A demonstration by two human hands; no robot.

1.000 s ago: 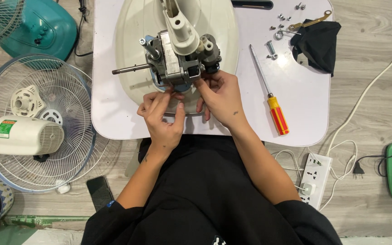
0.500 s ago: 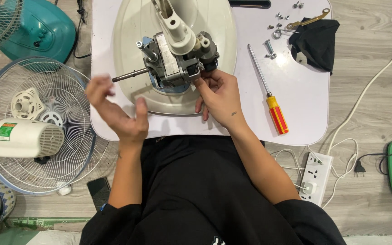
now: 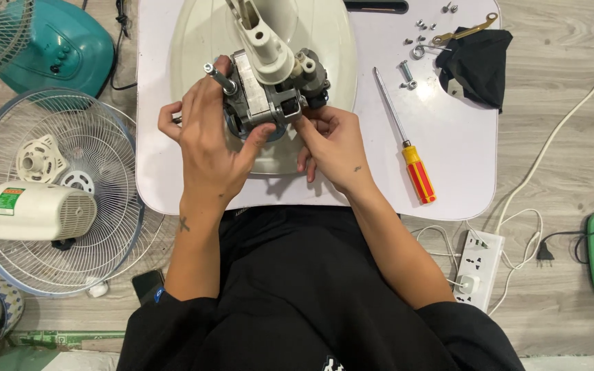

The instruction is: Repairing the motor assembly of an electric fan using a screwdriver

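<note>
Now we work over the white table (image 3: 448,158), and everything else we place from the fan motor (image 3: 269,96) that stands near its middle. Under the motor lies the cream fan housing (image 3: 194,41), a wide shallow dish, and the cream neck (image 3: 264,41) rises over the motor's top toward us. Well off to the motor's left, on the floor, sits the wire fan guard (image 3: 97,227) with a white motor cover (image 3: 39,209) lying on it. To the motor's right on the table lie the screwdriver (image 3: 407,141) with its red and yellow handle, a black cloth (image 3: 479,65) and a scatter of loose screws (image 3: 410,72).

Our left hand (image 3: 211,141) wraps the motor's left side, fingers curled round the body and thumb pressed under its front edge, with the steel shaft (image 3: 220,77) poking out above the knuckles. Our right hand (image 3: 331,141) pinches at the motor's lower right corner, fingertips closed close together; whether they grip a small part we cannot tell.

To do this well, we judge that the left hand should keep the motor steady against the housing while the right works in small, light motions. We should keep the shaft clear of our knuckles and the loose screws out of our sleeve's way.
</note>
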